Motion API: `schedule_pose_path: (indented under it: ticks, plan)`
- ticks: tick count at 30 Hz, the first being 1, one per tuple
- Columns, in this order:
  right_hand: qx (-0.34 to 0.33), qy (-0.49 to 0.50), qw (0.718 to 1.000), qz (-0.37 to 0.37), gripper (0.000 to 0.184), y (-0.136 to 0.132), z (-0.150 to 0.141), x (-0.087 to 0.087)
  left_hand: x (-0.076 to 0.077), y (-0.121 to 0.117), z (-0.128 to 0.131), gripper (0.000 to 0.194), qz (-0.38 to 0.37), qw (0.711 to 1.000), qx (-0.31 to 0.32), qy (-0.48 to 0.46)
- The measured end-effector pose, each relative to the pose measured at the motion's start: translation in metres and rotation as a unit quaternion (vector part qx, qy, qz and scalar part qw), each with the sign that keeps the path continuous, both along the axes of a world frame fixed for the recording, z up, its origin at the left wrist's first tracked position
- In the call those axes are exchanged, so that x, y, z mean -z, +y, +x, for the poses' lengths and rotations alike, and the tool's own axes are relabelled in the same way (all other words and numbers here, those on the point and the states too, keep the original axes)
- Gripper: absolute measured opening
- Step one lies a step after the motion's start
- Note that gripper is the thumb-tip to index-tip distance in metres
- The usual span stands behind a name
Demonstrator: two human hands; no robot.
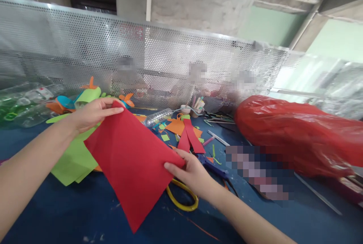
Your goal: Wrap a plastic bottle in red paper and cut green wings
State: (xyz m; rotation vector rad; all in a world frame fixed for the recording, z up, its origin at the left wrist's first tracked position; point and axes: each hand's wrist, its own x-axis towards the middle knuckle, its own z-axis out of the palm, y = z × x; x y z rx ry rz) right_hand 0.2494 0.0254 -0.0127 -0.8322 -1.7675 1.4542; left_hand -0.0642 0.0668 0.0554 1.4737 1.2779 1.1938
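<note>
A red sheet (133,161), paper or thin felt, hangs tilted above the table between both hands. My left hand (95,113) pinches its upper left corner between thumb and fingers. At its right corner, my right hand (188,170) grips the edge with the thumb on the near side. Just below the right hand lies a yellow loop handle (184,208), probably of scissors, partly covered by the sheet. A blue glue gun (212,166) rests beyond that hand. Light green sheets (73,161) lie behind the red one, under my left forearm. Two red strips (190,138) cross on the table.
Clear plastic bottles (31,102) crowd the left side, near green and orange paper shapes (89,94). A large red plastic bag (295,134) bulges on the right. Scraps, a cup of markers (197,106) and a bottle (159,117) sit before the perforated metal screen (170,55).
</note>
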Motion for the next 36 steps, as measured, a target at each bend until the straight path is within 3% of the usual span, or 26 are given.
schedule_pose_path:
  ticks: [5,10,12,16,19,21,25,29,36]
  plan:
    - [0.149,0.080,0.986,-0.005,0.039,0.016,0.008,-0.003,0.022,0.010,0.003,0.047,-0.053,0.998,0.005,-0.023]
    - [0.239,-0.038,0.966,0.087,0.031,0.037,0.023,0.000,0.039,0.017,0.003,0.042,-0.113,0.991,0.064,0.017]
    - [0.234,-0.064,0.967,0.077,0.030,0.041,0.028,0.001,0.043,0.021,0.002,0.040,-0.103,0.993,0.057,0.021]
    - [0.157,-0.078,0.984,-0.023,0.035,0.041,0.033,0.000,0.048,0.027,0.002,0.038,-0.089,0.995,0.048,0.025]
    - [0.103,-0.129,0.986,0.006,0.033,0.037,0.033,-0.003,0.049,0.025,0.006,0.036,-0.095,0.993,0.066,0.037]
    - [0.103,-0.137,0.985,0.018,0.039,0.033,0.031,-0.004,0.048,0.022,0.012,0.033,-0.099,0.990,0.089,0.048]
    - [0.088,-0.112,0.989,-0.036,0.053,0.022,0.023,-0.002,0.043,0.015,0.030,0.030,-0.099,0.984,0.134,0.065]
    - [0.091,-0.086,0.990,-0.066,0.044,0.022,0.021,0.002,0.044,0.016,0.041,0.030,-0.087,0.985,0.133,0.067]
    - [0.133,-0.013,0.990,-0.051,0.041,0.042,0.030,0.009,0.057,0.027,0.016,0.028,-0.064,0.994,0.086,-0.004]
